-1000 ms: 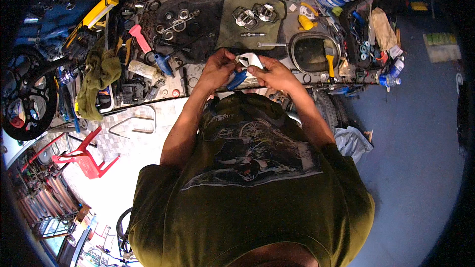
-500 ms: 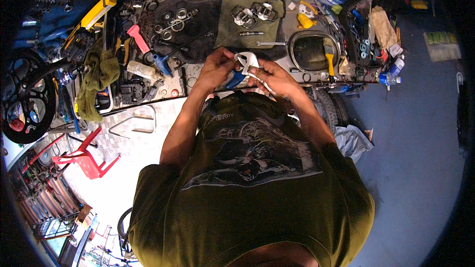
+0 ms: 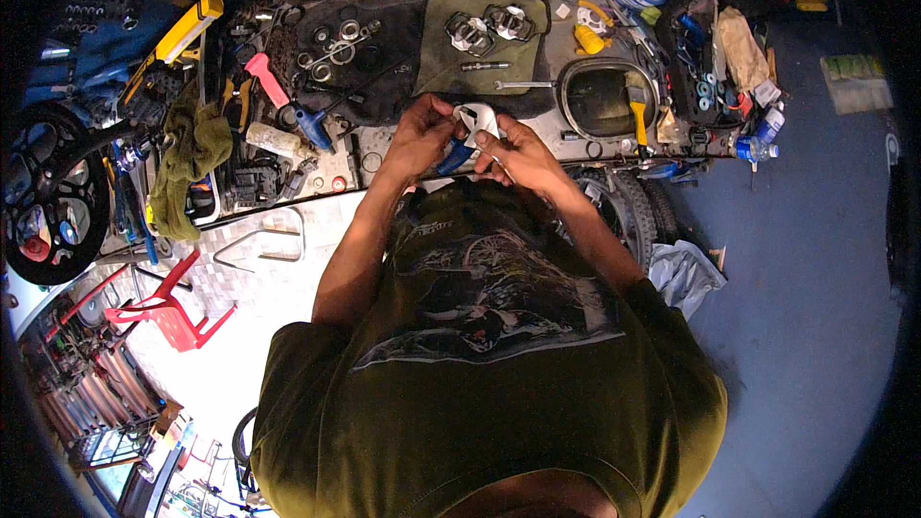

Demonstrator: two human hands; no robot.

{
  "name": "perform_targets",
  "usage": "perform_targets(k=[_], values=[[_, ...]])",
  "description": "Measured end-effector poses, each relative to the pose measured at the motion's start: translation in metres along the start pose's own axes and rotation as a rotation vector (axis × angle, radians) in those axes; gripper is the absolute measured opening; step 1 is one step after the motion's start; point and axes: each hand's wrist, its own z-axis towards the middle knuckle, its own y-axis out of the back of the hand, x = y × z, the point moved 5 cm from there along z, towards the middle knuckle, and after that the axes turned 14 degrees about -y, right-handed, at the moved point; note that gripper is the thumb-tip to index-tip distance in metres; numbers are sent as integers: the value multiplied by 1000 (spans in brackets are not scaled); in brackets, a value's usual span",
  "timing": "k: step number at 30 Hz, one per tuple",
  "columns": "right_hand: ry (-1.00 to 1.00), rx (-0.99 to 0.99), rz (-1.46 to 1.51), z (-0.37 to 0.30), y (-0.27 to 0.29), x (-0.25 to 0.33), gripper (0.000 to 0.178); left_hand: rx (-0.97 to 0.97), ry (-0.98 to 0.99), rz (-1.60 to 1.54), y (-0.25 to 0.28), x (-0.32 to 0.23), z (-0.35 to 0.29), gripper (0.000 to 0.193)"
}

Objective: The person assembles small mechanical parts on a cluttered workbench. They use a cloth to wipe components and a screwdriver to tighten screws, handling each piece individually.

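Observation:
My right hand [image 3: 523, 155] is closed around a pale metal tool that looks like an adjustable wrench [image 3: 486, 117], its curved head turned toward my left hand. The fingers of my left hand [image 3: 422, 134] are pinched together beside that head; what they hold, if anything, is too small to make out. Just below the two hands, a curved blue part [image 3: 456, 155] shows at the bench edge. Beyond them, two bicycle pedals [image 3: 468, 34] and a short metal spindle [image 3: 485, 66] lie on a green mat [image 3: 436, 48]. A combination wrench [image 3: 523, 85] rests at the mat's near edge.
Rings and bearings [image 3: 341, 46] lie on a dark mat at left, near a pink-handled tool [image 3: 267, 79] and a green rag [image 3: 187, 163]. To the right stands a dark basin [image 3: 573, 96] with a yellow brush [image 3: 639, 117]. A red chair [image 3: 173, 312] stands on the floor.
The wrench has turned in my right hand, so its knurled part and handle show less now. Both hands stay close together in nearly the same place.

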Motion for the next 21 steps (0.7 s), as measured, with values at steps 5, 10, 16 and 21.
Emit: perform_targets(k=[5,10,16,21], values=[[-1,-1,-15,11,1,-11,36,-7,-4,-1,-2,1,-1,13],[-9,-13,10,1,-6,-2,35,-32,-8,-45,-4,0,0,13],[43,23,49,9,-5,-9,33,-16,34,-37,-5,-3,1,13],[58,74,105,8,-4,-7,28,-10,62,-85,-7,-6,-1,14]])
